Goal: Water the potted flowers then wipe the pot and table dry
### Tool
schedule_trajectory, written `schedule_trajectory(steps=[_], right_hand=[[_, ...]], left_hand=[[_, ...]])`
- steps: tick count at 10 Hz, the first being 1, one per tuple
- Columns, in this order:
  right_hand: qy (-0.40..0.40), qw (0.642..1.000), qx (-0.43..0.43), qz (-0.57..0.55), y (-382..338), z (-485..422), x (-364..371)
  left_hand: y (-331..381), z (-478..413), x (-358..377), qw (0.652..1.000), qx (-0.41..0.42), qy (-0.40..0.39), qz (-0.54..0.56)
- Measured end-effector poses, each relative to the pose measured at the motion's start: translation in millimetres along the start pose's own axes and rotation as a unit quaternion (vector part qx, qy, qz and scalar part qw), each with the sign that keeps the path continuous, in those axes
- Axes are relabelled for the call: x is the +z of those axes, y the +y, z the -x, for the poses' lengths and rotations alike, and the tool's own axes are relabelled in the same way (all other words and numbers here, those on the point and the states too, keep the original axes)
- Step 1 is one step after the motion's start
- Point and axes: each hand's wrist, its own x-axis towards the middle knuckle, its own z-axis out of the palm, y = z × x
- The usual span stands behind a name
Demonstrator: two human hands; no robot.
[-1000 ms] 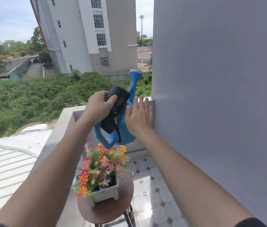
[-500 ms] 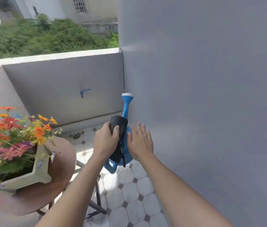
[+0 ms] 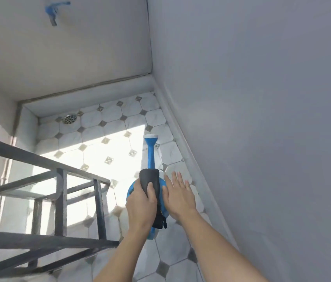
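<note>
A blue watering can with a white rose on its long spout is low over the tiled floor, close to the right wall. My left hand grips its top together with a dark grey cloth bunched over the can. My right hand lies flat with straight fingers against the can's right side. The flower pot and the tabletop are out of view.
The dark metal frame of the table's legs fills the lower left. A floor drain sits in the far left corner of the tiled floor. A blue tap sticks out of the back wall. The grey side wall runs along the right.
The can has come down from railing height to just above the floor, both hands staying on it. My view has tipped downward; the flowers and tabletop have left the frame.
</note>
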Motion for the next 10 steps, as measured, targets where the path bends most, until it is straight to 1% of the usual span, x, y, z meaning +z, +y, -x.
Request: schedule_trajectory(steps=[1,3,6,7,8,9,10], right_hand=[[-0.022,1.0,-0.003,-0.005,23.3,-24.9,76.4],[-0.057,0.998,0.001,-0.03,51.0,-56.0,144.0],[-0.09,0.996,0.01,-0.024,70.0,-68.2,163.6],[-0.095,0.995,-0.006,0.004,72.1,-65.4,151.7],[-0.092,0.996,0.006,0.013,70.7,-57.4,131.7],[-0.068,0.997,0.025,0.02,49.4,-35.2,61.8],[-0.027,0.999,0.013,0.024,20.9,-2.5,-5.6]], left_hand=[[-57.4,-8.1,56.3,1.0,-0.017,-0.008,-0.004],[-109.7,-15.6,121.9,0.998,-0.062,-0.01,0.011],[-107.4,-7.5,145.6,0.995,-0.09,-0.007,0.029],[-100.8,-4.7,143.2,0.992,-0.117,-0.024,0.041],[-96.1,-5.7,132.5,0.991,-0.123,-0.047,-0.001],[-61.2,-7.3,77.6,0.991,-0.105,-0.07,-0.048],[-22.4,-3.9,18.4,0.995,-0.055,-0.074,-0.031]])
